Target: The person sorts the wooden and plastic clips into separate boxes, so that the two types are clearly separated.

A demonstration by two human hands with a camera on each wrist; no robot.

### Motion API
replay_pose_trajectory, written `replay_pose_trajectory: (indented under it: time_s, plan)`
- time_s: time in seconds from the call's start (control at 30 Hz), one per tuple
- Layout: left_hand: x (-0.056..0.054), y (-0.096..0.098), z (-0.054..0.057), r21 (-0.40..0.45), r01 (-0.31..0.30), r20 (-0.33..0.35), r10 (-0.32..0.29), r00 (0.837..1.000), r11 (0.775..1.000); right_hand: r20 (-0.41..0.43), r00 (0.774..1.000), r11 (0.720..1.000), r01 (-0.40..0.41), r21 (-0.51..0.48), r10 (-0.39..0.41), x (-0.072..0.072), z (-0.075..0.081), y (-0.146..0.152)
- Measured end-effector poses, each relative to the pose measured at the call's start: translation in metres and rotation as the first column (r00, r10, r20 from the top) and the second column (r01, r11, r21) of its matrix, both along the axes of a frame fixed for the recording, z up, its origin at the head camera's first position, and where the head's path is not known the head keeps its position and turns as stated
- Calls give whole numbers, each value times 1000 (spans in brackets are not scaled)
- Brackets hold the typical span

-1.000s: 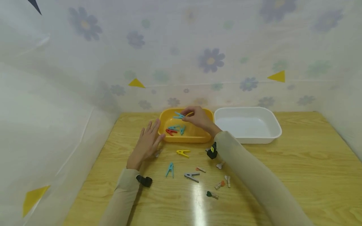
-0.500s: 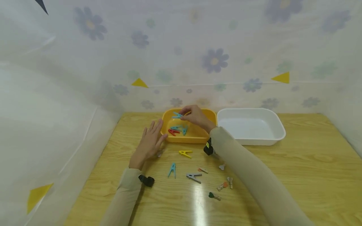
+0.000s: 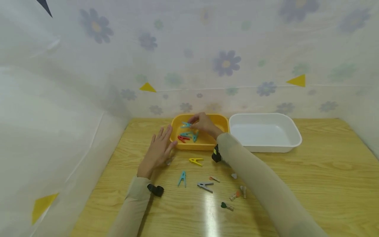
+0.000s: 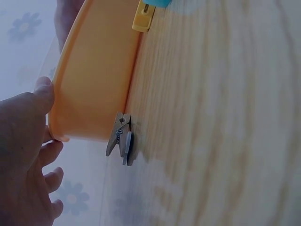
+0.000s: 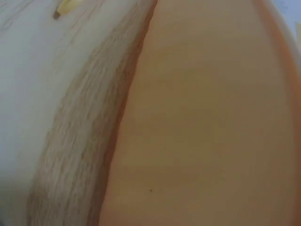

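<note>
My right hand (image 3: 204,124) reaches over the orange tray (image 3: 195,147) and pinches a light-blue clothespin (image 3: 186,125) low inside it. Below that clothespin, a red clothespin (image 3: 183,138) and two more blue ones lie on the tray's floor. My left hand (image 3: 157,149) rests against the tray's left end, fingers extended, with the thumb (image 4: 44,92) touching the rim in the left wrist view. A small wooden clothespin (image 4: 120,134) lies beside the tray's corner there. The right wrist view shows the tray's outer wall (image 5: 197,117) but not the hand.
A white tray (image 3: 266,148) stands right of the orange one. On the wooden table in front lie a yellow clothespin (image 3: 195,161), a blue clothespin (image 3: 182,179), a grey clothespin (image 3: 205,186) and several small wooden clips, one with a green heart (image 3: 223,204). A flowered curtain hangs behind.
My right hand has lowered slightly toward the tray's floor with the blue clothespin still pinched. My left hand stays at the tray's end. The head view has shifted a little.
</note>
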State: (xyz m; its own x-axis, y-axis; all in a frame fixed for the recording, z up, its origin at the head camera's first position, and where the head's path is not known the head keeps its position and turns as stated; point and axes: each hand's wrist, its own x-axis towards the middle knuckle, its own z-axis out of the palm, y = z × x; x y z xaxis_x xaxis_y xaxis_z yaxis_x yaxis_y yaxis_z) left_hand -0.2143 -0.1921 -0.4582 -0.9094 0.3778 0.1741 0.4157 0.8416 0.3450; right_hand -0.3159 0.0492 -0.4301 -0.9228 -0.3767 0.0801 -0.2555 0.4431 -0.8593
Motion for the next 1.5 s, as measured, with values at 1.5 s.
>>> replay_pose_trajectory:
  time_s: [1.5]
  plan:
    - [-2,9,2,4,13,-2,-13,1000,1000,23,1000,1000,14,-6,-14,9,2,11]
